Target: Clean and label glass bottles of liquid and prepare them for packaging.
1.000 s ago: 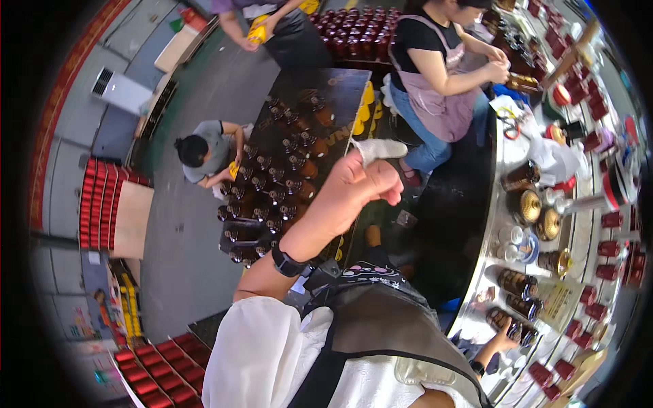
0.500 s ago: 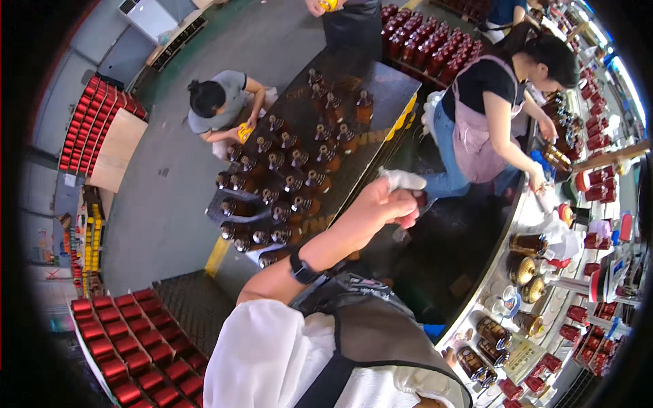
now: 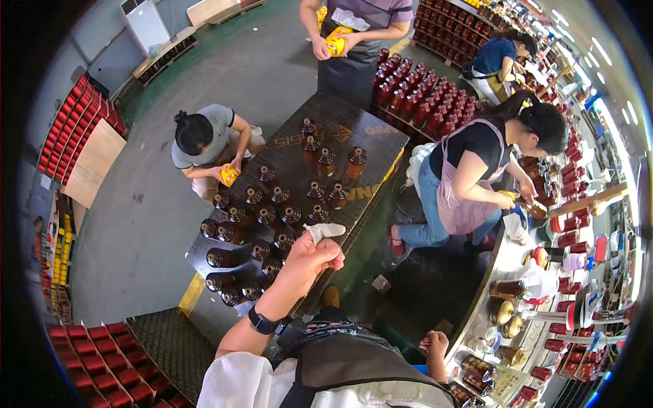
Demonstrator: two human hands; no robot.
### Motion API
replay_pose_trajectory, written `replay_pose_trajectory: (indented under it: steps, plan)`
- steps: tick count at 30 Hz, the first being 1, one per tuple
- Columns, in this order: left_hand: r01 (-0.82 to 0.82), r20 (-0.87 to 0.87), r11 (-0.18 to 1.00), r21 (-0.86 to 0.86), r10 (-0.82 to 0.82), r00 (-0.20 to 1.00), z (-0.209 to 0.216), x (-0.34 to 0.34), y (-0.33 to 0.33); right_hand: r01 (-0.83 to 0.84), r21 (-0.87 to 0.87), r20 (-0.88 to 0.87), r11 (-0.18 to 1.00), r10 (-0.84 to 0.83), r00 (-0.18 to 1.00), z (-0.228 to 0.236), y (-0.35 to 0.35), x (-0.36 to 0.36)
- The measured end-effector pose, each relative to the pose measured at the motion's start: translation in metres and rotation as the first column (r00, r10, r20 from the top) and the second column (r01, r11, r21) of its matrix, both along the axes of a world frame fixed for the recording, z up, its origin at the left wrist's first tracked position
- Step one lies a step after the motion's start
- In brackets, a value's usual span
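My left hand (image 3: 307, 264) is raised in front of me with the fingers curled in and the thumb lying over them. A white cover (image 3: 325, 232) wraps one finger, which points to the right. Nothing shows in this hand, and a dark watch is on the wrist. Beyond it, several dark brown glass bottles (image 3: 291, 215) stand on a dark board-topped table (image 3: 289, 146); I cannot see the hand touching any. Lower right, my right hand (image 3: 435, 344) hangs beside the workbench edge, fingers loosely bent and somewhat apart, with no object visible in it.
A crowded workbench (image 3: 491, 275) curves along the right, bearing bottles and gold lids. One person (image 3: 469, 178) leans over it. Another person (image 3: 204, 143) crouches left of the table, and a third (image 3: 354, 47) stands behind it; both handle yellow things. Red-capped rows (image 3: 112, 360) fill the lower left.
My view has shifted, showing more of the far people and bottles. My left hand now appears further left and lower, before the bottles. My right hand has come more into view.
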State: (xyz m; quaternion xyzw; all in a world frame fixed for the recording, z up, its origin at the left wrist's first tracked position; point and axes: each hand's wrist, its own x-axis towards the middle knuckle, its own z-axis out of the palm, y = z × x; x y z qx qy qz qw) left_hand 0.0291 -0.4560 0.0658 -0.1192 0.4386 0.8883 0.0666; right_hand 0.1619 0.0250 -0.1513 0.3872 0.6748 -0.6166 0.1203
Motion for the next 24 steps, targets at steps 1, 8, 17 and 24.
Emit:
replay_pose_trajectory:
  steps: [1, 8, 17, 24]
  plan:
    - [-0.024, 0.005, 1.000, 0.009, 0.024, 1.000, -0.002, 0.002, -0.010, -0.022, 0.011, 0.001, 1.000, 0.022, 1.000, 0.005, -0.011, -0.009]
    - [-0.168, 0.011, 0.985, 0.044, 0.168, 0.986, -0.021, 0.022, -0.068, -0.214, 0.032, -0.021, 0.976, 0.215, 0.976, 0.003, -0.063, -0.062]
    - [-0.330, 0.064, 0.944, 0.020, 0.328, 0.943, -0.017, 0.048, -0.091, -0.400, -0.006, 0.024, 0.917, 0.400, 0.916, 0.002, -0.114, -0.120]
    - [-0.431, 0.089, 0.902, -0.005, 0.430, 0.898, -0.023, 0.044, -0.102, -0.540, -0.078, 0.010, 0.838, 0.542, 0.840, -0.003, -0.147, -0.179]
